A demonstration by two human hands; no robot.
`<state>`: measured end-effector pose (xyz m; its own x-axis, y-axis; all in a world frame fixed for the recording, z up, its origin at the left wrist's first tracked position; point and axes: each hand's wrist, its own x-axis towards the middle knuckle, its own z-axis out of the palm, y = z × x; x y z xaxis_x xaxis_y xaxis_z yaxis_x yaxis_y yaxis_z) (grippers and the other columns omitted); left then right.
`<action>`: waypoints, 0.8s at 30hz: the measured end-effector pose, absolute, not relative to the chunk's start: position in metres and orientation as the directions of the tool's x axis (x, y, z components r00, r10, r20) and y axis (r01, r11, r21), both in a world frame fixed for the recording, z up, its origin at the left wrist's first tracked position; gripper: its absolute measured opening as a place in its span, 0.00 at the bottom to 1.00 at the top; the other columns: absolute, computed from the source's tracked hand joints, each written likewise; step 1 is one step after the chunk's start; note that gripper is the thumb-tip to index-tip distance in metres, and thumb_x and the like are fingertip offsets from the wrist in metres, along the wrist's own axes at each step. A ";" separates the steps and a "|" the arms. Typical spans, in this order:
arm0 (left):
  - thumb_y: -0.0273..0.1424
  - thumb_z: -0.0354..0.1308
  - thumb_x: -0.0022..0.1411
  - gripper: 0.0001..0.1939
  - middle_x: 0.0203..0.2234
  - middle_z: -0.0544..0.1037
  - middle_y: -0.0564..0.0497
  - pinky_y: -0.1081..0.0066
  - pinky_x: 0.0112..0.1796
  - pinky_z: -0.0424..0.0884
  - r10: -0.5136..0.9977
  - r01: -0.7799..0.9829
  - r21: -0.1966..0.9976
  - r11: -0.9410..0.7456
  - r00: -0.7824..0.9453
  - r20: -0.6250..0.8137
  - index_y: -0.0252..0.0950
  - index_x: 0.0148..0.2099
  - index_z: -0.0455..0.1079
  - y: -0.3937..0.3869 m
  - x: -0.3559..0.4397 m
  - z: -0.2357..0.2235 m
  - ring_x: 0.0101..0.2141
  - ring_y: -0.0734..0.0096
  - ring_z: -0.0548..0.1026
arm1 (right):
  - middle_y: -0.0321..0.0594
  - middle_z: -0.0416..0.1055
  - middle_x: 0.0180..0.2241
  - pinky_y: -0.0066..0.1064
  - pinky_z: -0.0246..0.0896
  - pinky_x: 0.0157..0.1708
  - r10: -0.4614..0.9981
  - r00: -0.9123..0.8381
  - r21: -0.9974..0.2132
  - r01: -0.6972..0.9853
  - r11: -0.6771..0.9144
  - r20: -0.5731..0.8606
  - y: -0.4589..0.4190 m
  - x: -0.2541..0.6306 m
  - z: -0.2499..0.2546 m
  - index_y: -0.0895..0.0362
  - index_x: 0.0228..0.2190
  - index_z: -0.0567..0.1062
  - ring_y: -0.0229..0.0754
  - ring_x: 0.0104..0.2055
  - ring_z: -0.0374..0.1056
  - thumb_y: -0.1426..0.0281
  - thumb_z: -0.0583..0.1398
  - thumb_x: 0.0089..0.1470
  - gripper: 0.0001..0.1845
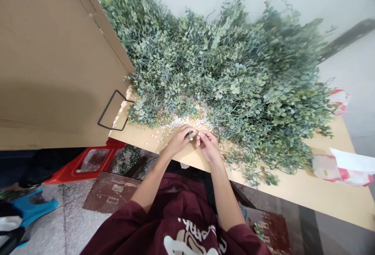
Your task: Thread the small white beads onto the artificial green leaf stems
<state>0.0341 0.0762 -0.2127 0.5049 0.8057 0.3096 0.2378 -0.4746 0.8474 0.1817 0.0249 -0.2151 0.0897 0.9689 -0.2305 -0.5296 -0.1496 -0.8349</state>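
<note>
Nearest, on the wearer's side of the leaf pile (234,71): a maroon shirt (178,204) is showing below the worktop (325,192) edge. Just short of the pile, both hands are working close together. The left hand (177,139) is pinching a small dark piece (188,134) with a pale end; the right hand (210,148) is closing thumb and finger on a tiny pale piece (199,134) — exact shape too small to tell. Loose white bits (175,122) are lying along the pile's near edge, partly under its leaves. Left of the pile, a black wire frame (107,107) is standing out beside a large cardboard panel (58,59); right of it, pink-and-white packaging (351,175) is resting. Beyond the pile, a pale wall is rising.

Risks, as judged: so small a piece could be slipping from the fingertips and getting lost among the similar white bits; near sprigs could be snagging the right hand; a sweeping forearm could be pushing bits over the near edge — that edge is lying close.
</note>
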 end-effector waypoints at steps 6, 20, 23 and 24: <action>0.29 0.51 0.68 0.07 0.36 0.73 0.48 0.70 0.44 0.67 0.811 0.241 0.854 -0.460 0.505 0.294 0.35 0.40 0.70 0.075 0.034 -0.212 0.40 0.68 0.71 | 0.33 0.68 0.24 0.25 0.60 0.25 0.964 0.102 -0.847 -0.506 -0.163 -0.246 0.025 0.182 -0.215 0.56 0.29 0.74 0.31 0.22 0.61 0.64 0.66 0.50 0.09; 0.30 0.52 0.67 0.06 0.36 0.74 0.48 0.70 0.44 0.67 0.818 0.216 0.873 -0.438 0.498 0.287 0.35 0.40 0.69 0.076 0.034 -0.212 0.39 0.69 0.71 | 0.33 0.67 0.23 0.26 0.61 0.26 0.962 0.086 -0.827 -0.534 -0.177 -0.261 0.025 0.183 -0.216 0.56 0.30 0.74 0.32 0.23 0.61 0.64 0.66 0.50 0.09; 0.31 0.52 0.67 0.06 0.37 0.74 0.47 0.69 0.44 0.67 0.816 0.212 0.877 -0.430 0.507 0.277 0.35 0.40 0.69 0.076 0.034 -0.213 0.40 0.68 0.71 | 0.33 0.67 0.23 0.26 0.61 0.27 0.962 0.085 -0.834 -0.522 -0.179 -0.260 0.025 0.182 -0.214 0.56 0.30 0.74 0.32 0.23 0.61 0.64 0.66 0.50 0.09; 0.31 0.51 0.67 0.07 0.37 0.74 0.47 0.68 0.44 0.67 0.817 0.213 0.880 -0.425 0.508 0.272 0.35 0.40 0.69 0.076 0.034 -0.213 0.40 0.67 0.71 | 0.33 0.67 0.23 0.26 0.61 0.27 0.962 0.087 -0.839 -0.515 -0.179 -0.258 0.025 0.182 -0.214 0.56 0.29 0.74 0.32 0.23 0.61 0.64 0.66 0.50 0.09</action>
<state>0.0343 0.0762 -0.2128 0.5082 0.8171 0.2721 0.2127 -0.4253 0.8797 0.1821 0.0254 -0.2144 0.0866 0.9621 -0.2584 -0.5146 -0.1789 -0.8385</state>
